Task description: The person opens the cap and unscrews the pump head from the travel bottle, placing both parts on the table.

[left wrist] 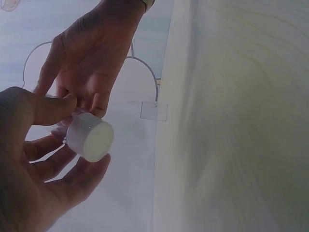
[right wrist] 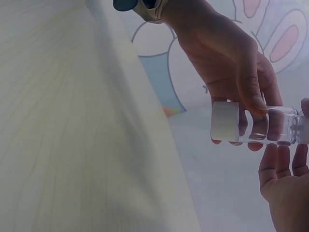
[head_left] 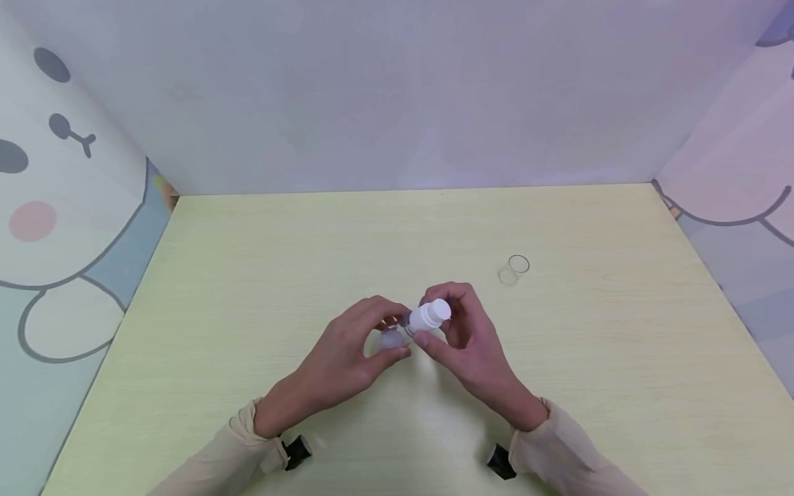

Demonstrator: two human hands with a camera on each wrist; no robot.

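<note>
A small clear bottle (right wrist: 275, 126) with a white end piece (right wrist: 225, 121) is held between both hands, tilted in the head view. My left hand (head_left: 344, 351) curls its fingers and thumb around the clear body; the white end piece faces the camera in the left wrist view. My right hand (head_left: 468, 341) pinches the white stepped top (head_left: 429, 315) at the other end, thumb on the near side. Fingers partly hide the joint between top and body, so I cannot tell how tightly they are joined. A clear round cap (head_left: 519, 264) stands on the table beyond my right hand.
The pale wooden table (head_left: 279, 255) extends around the hands. A plain wall (head_left: 397, 96) rises behind it, with cartoon-printed panels (head_left: 80, 220) at the sides. Black devices (head_left: 298, 452) sit at both wrists.
</note>
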